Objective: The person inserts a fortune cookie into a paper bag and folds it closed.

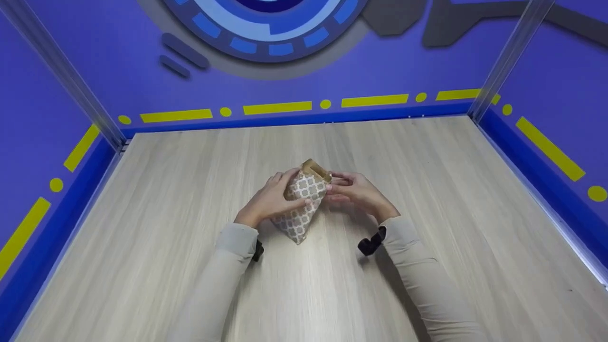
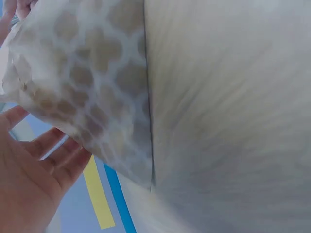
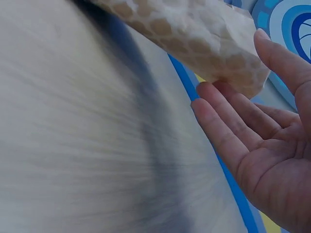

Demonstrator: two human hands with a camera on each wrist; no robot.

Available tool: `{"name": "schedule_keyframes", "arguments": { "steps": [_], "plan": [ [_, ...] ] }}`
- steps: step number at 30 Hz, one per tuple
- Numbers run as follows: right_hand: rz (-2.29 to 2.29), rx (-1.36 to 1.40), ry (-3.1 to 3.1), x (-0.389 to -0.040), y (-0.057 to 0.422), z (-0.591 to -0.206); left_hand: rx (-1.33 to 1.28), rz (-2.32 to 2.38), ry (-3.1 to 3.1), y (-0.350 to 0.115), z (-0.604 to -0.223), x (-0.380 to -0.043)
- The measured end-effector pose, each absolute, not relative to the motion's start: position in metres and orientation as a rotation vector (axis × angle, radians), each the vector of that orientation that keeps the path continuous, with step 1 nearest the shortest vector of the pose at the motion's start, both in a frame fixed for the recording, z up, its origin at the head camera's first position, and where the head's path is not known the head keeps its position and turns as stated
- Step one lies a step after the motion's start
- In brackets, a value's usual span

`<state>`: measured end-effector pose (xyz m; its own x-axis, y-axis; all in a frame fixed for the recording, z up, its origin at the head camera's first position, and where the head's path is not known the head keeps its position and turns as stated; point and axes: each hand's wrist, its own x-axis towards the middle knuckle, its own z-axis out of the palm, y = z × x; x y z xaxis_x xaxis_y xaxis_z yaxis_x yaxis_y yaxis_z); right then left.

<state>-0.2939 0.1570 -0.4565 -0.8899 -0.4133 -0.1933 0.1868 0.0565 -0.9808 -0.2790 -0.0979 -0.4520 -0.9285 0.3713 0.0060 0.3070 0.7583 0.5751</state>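
Note:
In the head view a patterned paper bag (image 1: 308, 187), beige with white lattice lines, is tilted over the table, its pointed lower corner toward me. Its brown mouth (image 1: 316, 170) gapes at the top. My left hand (image 1: 273, 197) holds the bag from the left, thumb across the front and fingers along the far side. At the upper right edge, beside the mouth, my right hand (image 1: 356, 192) touches the bag. The right wrist view shows the straight right fingers (image 3: 228, 116) with their tips against the bag's underside, the thumb apart from them.
The light wood-grain table (image 1: 190, 175) spreads around both hands. Blue panels with yellow marks (image 1: 280, 108) close it in at the back and sides. A black wrist camera (image 1: 370, 243) hangs under the right sleeve.

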Motion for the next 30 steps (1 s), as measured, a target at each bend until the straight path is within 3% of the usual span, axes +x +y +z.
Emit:
{"name": "schedule_keyframes", "arguments": {
  "steps": [14,30],
  "plan": [
    [-1.960,-0.175,2.025,-0.296,0.156,-0.445,0.595,1.339,2.741,-0.097,-0.452,-0.282],
    [-2.028,-0.228,2.022,-0.296,0.155,-0.435,0.478,1.622,2.676,-0.091,-0.443,-0.281]
  ]
}}
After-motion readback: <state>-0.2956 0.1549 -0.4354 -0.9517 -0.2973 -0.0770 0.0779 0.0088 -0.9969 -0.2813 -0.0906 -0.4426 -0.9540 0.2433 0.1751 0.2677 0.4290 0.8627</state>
